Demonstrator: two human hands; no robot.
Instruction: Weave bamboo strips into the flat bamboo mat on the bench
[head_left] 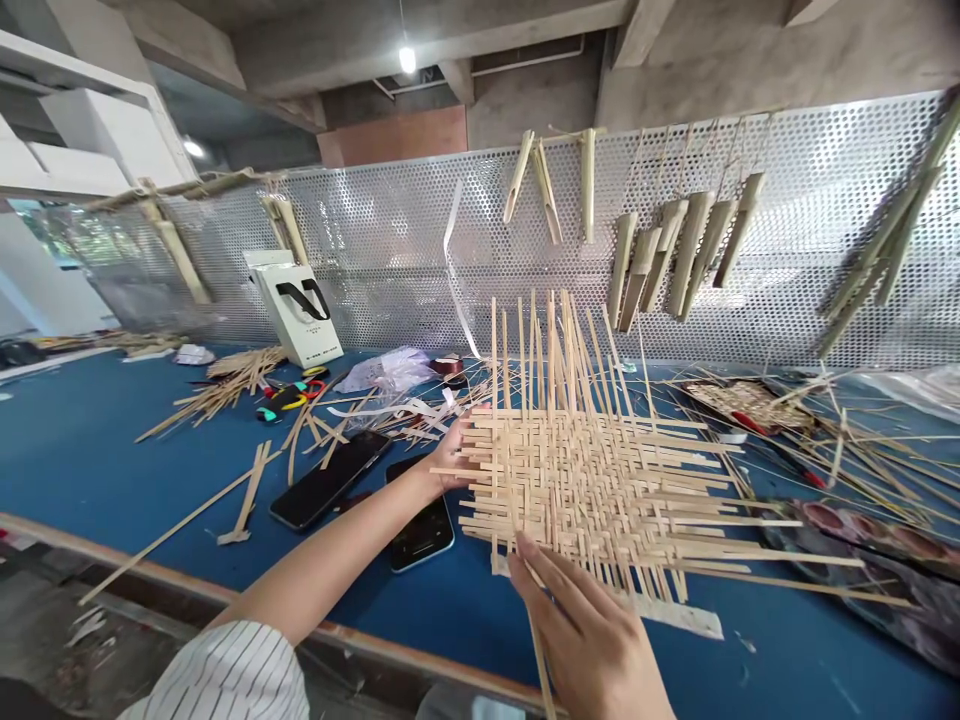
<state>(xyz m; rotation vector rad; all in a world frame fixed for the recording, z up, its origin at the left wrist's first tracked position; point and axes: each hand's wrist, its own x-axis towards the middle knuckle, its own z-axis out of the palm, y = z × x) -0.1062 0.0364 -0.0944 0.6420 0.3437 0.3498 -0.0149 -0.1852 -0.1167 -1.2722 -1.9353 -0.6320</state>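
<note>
A half-woven bamboo mat is tilted up off the blue table, its loose strip ends sticking out on every side. My left hand grips its left edge, the fingers partly hidden behind the weave. At the lower left edge, my right hand is closed in a pinch on a thin bamboo strip. This strip runs up into the weave and hangs down below my fingers. A pale flat band shows along the mat's bottom edge, partly behind my right hand.
Two phones, a black one and another under my left forearm, lie left of the mat. Pliers, loose strips and a white box are farther back. A red-handled tool and a dark tray lie right.
</note>
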